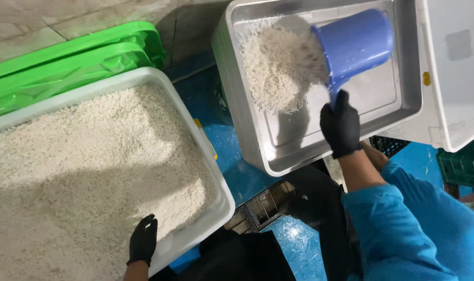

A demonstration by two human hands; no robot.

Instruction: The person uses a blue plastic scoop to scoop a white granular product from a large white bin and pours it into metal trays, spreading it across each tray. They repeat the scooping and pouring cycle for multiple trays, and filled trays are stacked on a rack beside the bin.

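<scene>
My right hand (341,127), in a black glove below a blue sleeve, grips the handle of a blue plastic scoop (354,44). The scoop is tipped over a steel tray (403,112), and white rice (278,67) spills from it into a heap at the tray's far left. My left hand (143,239), also in a black glove, rests on the near rim of a big white tub (216,171) filled with rice (86,171).
A green plastic lid or crate (70,62) lies behind the white tub. A white container (456,67) stands right of the steel tray. A dark green crate (463,166) shows at the right edge. The floor (299,244) is blue and wet-looking.
</scene>
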